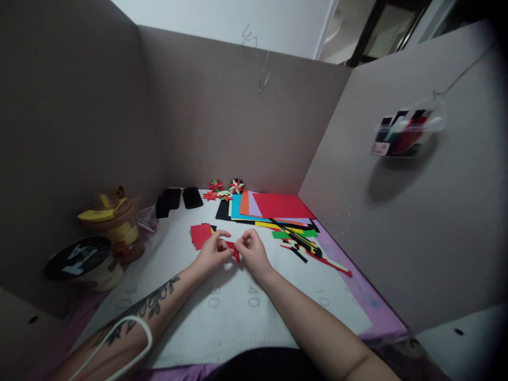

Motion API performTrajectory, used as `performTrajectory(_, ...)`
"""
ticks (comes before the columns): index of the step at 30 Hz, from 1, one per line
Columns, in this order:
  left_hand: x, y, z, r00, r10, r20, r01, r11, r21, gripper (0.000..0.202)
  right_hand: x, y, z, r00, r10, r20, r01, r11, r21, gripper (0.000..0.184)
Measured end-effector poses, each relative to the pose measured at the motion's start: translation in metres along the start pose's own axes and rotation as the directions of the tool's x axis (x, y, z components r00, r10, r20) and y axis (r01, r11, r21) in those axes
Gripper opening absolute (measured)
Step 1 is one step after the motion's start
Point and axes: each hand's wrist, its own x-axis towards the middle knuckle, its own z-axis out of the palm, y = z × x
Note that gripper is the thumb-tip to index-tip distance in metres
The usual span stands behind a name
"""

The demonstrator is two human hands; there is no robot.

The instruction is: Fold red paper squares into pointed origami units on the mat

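Between my two hands is a small piece of folded red paper [235,253], its pointed end hanging down. My left hand [213,251] pinches it from the left with thumb and finger. From the right, my right hand [253,255] grips it the same way, its fingers curled. Just behind my left hand lies a small stack of red squares [200,234] with green and black edges showing. To the right of my right hand rests a black and yellow utility knife [304,241] on paper strips [296,251].
Coloured sheets [281,205] are fanned out at the back right. Several folded paper stars [236,186] sit by the back wall, beside black pads [192,198]. Tubs [85,262] and a basket [119,219] stand left. A packet [405,132] hangs on the right wall.
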Motion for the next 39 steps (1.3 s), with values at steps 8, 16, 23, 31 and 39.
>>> performTrajectory(8, 0.008, -0.001, -0.005, 0.986, -0.018, -0.167, -0.011, 0.985, -0.175, 0.041, -0.001, -0.006, 0.003, 1.000, 0.002, 0.008, -0.002, 1.000, 0.008, 0.023)
performTrajectory(16, 0.013, -0.006, -0.018, 0.958, -0.029, -0.286, -0.036, 0.975, -0.219, 0.042, 0.001, -0.003, -0.001, 0.999, 0.004, -0.042, -0.005, 1.000, -0.023, 0.021)
performTrajectory(23, 0.007, -0.005, -0.010, 0.991, -0.017, -0.136, 0.012, 0.999, -0.032, 0.037, -0.001, -0.003, 0.000, 0.998, -0.046, -0.051, 0.041, 0.995, -0.090, 0.018)
performTrajectory(31, 0.001, 0.002, -0.003, 0.999, 0.038, 0.003, -0.038, 0.981, 0.189, 0.023, -0.003, -0.006, 0.000, 0.999, -0.051, 0.013, 0.052, 0.991, -0.121, 0.016)
performTrajectory(39, 0.006, -0.003, -0.009, 0.997, 0.064, -0.051, -0.053, 0.980, 0.189, 0.019, -0.003, -0.011, 0.001, 0.993, -0.103, 0.050, 0.111, 0.970, -0.214, 0.011)
